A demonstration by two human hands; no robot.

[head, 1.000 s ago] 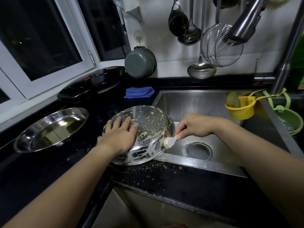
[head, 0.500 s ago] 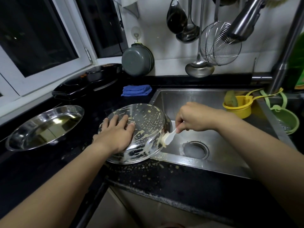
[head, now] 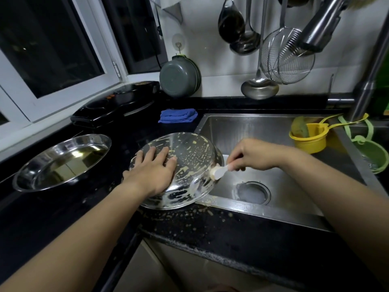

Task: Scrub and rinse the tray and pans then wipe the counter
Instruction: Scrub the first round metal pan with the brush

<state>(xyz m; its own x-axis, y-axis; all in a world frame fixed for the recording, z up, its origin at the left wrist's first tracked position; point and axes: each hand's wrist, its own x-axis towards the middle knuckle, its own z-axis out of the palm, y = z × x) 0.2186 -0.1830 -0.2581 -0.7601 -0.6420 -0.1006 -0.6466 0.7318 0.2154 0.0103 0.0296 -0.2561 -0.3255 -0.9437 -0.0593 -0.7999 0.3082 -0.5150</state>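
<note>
While pressing spread left hand flat on one batter-streaked round steel pan overhanging sink edge, we are pinching one white plastic spoon in right hand, touching pan rim; second round steel pan sitting on black counter at left.

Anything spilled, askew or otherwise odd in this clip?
Yes. Yellowish batter-like residue is spattered on the black counter by the sink edge. It also streaks the upturned steel pan, which sits tilted, overhanging the sink rim. Nothing looks damaged.
</note>
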